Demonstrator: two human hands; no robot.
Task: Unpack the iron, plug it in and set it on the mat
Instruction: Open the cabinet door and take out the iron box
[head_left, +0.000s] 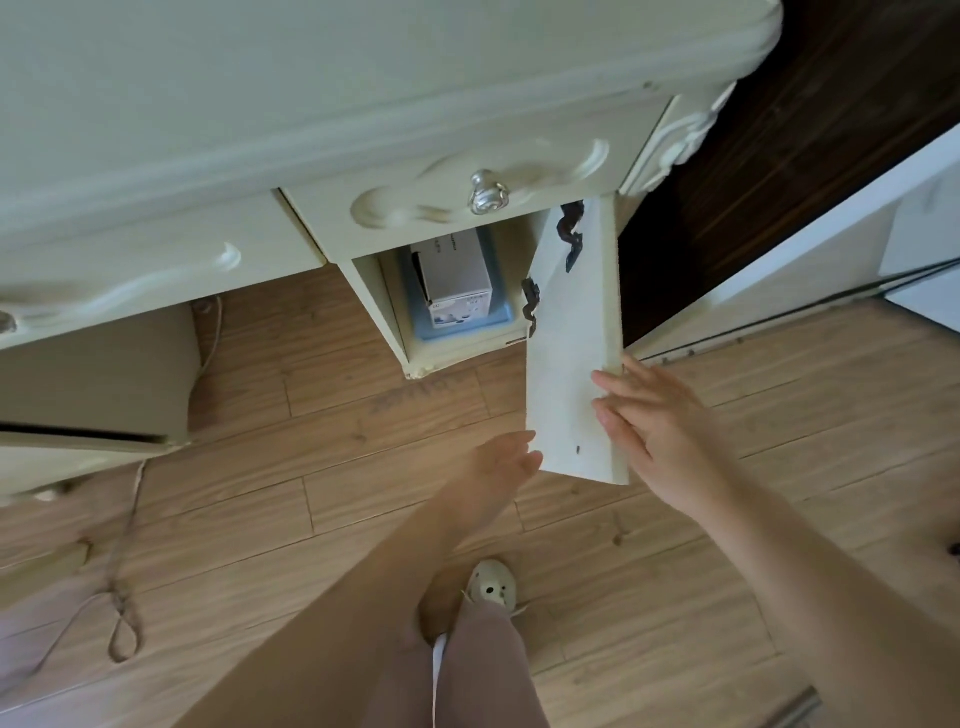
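A white cardboard box (457, 280) stands inside the open lower cupboard of a cream desk, on a light blue tray (457, 328). The cupboard door (569, 358) is swung open toward me. My right hand (649, 415) lies with straight fingers against the door's outer edge. My left hand (501, 460) reaches forward at the door's lower corner, fingers relaxed, holding nothing. The iron itself and the mat are not in view.
A drawer with a silver knob (488, 192) sits above the cupboard. A thin cord (124, 587) loops over the wooden floor at left. Dark panelling and a white door frame stand at right. My slippered foot (491, 590) is below the hands.
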